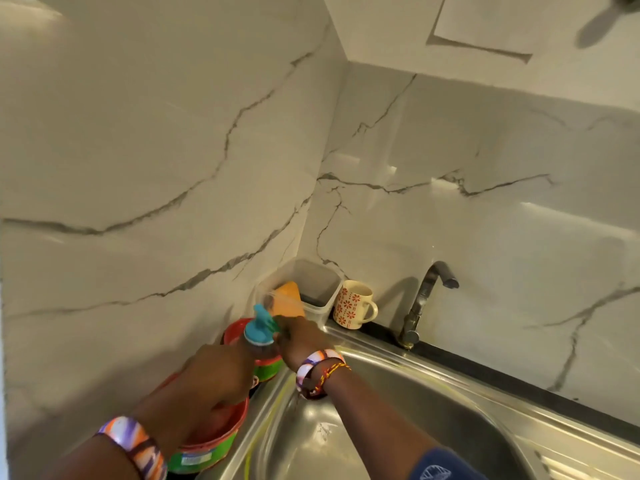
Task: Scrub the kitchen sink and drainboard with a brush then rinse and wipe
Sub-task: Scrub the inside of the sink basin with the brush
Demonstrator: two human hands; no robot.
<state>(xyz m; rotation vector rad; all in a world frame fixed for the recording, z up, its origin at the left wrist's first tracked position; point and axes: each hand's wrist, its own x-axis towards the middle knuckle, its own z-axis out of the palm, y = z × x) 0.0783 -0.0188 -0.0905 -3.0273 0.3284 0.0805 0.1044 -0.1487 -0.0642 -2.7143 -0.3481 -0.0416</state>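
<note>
Left hand (216, 370) fingers curled round pump bottle (259, 336), lower centre; right hand (299, 336) beside pump, finger state indiscernible.

one mug (353, 304), one tap (426, 299), two tubs (207, 448)

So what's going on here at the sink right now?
A person stands at a steel sink in a marble-tiled corner. The left hand grips a bottle with a blue pump top, while the right hand reaches toward the pump, holding something green that is hard to make out. The tap shows no water running.
</note>
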